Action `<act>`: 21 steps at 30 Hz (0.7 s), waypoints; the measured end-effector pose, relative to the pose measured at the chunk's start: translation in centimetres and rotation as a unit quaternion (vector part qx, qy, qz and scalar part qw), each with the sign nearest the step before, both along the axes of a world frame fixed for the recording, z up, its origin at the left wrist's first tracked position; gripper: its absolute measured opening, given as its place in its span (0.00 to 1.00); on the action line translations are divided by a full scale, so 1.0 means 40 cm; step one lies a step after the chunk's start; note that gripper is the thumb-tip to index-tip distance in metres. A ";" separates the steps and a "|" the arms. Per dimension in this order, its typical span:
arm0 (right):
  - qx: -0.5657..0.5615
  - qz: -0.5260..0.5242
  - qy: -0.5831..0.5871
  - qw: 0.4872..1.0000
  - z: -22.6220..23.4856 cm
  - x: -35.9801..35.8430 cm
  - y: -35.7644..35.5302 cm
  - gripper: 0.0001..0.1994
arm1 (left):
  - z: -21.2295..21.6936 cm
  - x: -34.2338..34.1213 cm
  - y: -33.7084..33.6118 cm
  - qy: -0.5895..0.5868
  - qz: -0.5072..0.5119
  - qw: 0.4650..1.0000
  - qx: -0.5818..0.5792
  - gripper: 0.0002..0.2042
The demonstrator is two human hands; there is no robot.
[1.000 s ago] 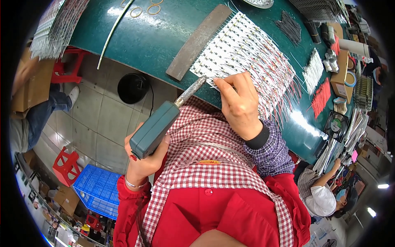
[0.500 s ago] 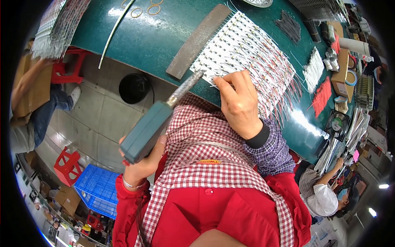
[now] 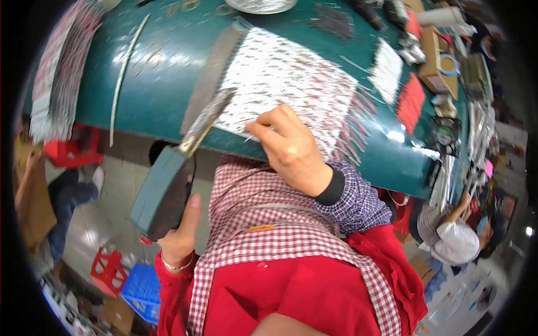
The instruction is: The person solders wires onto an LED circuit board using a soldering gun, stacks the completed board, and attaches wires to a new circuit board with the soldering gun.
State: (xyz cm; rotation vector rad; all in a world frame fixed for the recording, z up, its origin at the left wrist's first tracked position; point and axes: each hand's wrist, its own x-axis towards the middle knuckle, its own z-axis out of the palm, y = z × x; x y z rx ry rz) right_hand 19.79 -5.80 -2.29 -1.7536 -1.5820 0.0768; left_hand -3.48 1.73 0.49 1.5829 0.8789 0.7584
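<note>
My left hand (image 3: pixel 182 229) is wrapped round a green hot-air gun (image 3: pixel 159 193) with a long metal barrel, held tilted over the table's near edge. The barrel's tip reaches the near left side of a sheet-like row of white wires (image 3: pixel 280 73), which have dark pieces along them and reddish ends at the right. Close to that tip, my right hand (image 3: pixel 288 148) is closed in a pinch at the near edge of the wires. A thin white wire end shows under its fingertips. Along the left ends of the wires lies a flat brown bar (image 3: pixel 210 75).
On the green table (image 3: pixel 162 84) lie a pale rod (image 3: pixel 126 78), yellowish rings, a metal dish (image 3: pixel 260 4), and black, white and red bundles (image 3: pixel 411 101). Wire bundles (image 3: pixel 61 78) hang at the left edge. Red stools (image 3: pixel 106 271), a blue crate (image 3: pixel 143 291) and other people are around.
The view has shifted, so the table contents sit further left and look blurred. The gun's tip stays by the wires' left side; my right hand is still pinching at their near edge.
</note>
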 end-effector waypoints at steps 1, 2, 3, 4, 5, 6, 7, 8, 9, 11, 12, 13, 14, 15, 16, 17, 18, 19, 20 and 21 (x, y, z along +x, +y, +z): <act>-0.002 -0.012 -0.012 1.000 0.015 0.025 -0.013 0.16 | 0.005 0.010 -0.013 0.004 0.052 0.996 -0.072 0.20; 0.014 -0.034 -0.006 0.999 0.031 0.049 -0.026 0.16 | 0.005 0.001 -0.005 0.026 0.038 0.996 -0.080 0.21; 0.031 -0.055 0.000 0.998 0.044 0.075 -0.041 0.16 | 0.002 0.005 -0.003 0.018 0.026 0.996 -0.080 0.21; 0.042 -0.101 -0.019 0.994 0.043 0.113 -0.060 0.16 | -0.006 0.006 -0.003 0.022 0.040 0.996 -0.080 0.20; 0.028 -0.153 -0.050 0.986 0.051 0.163 -0.087 0.14 | -0.008 0.012 0.001 0.029 0.051 0.995 -0.079 0.20; 0.028 -0.212 -0.064 0.975 0.037 0.216 -0.113 0.13 | -0.019 0.013 0.003 0.022 0.048 0.997 -0.058 0.19; 0.005 -0.253 -0.072 0.965 0.034 0.264 -0.136 0.11 | -0.024 0.013 0.005 0.017 0.044 0.997 -0.057 0.19; -0.013 -0.286 -0.079 0.955 0.032 0.307 -0.155 0.06 | -0.025 0.014 0.006 0.022 0.047 0.997 -0.063 0.19; 0.003 -0.307 -0.123 0.944 0.014 0.361 -0.182 0.07 | -0.023 0.019 0.007 0.026 0.048 0.996 -0.071 0.19; -0.040 -0.352 -0.101 0.930 -0.001 0.423 -0.213 0.08 | -0.016 0.027 0.009 0.025 0.045 0.995 -0.080 0.19; -0.037 -0.353 -0.102 0.929 -0.017 0.453 -0.220 0.08 | -0.013 0.031 0.009 0.027 0.045 0.994 -0.091 0.19; -0.032 -0.343 -0.102 0.933 -0.029 0.474 -0.218 0.08 | -0.015 0.033 0.009 0.026 0.043 0.995 -0.089 0.19; -0.028 -0.333 -0.101 0.937 -0.038 0.487 -0.220 0.09 | -0.018 0.035 0.008 0.028 0.040 0.995 -0.086 0.19; -0.025 -0.334 -0.101 0.937 -0.045 0.494 -0.224 0.09 | -0.020 0.037 0.008 0.031 0.037 0.995 -0.084 0.19; -0.005 -0.328 -0.143 0.934 -0.043 0.495 -0.214 0.09 | -0.017 0.039 0.006 0.032 0.040 0.995 -0.081 0.19; 0.015 -0.322 -0.185 0.928 -0.039 0.494 -0.202 0.10 | -0.012 0.042 0.003 0.036 0.043 0.995 -0.082 0.19; 0.007 -0.326 -0.169 0.930 -0.033 0.488 -0.188 0.09 | -0.009 0.045 0.000 0.039 0.047 0.995 -0.083 0.18; 0.010 -0.328 -0.167 0.930 -0.029 0.486 -0.175 0.09 | -0.007 0.047 0.002 0.040 0.046 0.995 -0.080 0.18; 0.006 -0.280 -0.164 0.946 -0.028 0.489 -0.160 0.09 | -0.007 0.050 0.004 0.040 0.046 0.995 -0.083 0.18; 0.002 -0.233 -0.161 0.959 -0.025 0.491 -0.145 0.09 | -0.005 0.054 0.006 0.040 0.046 0.994 -0.086 0.18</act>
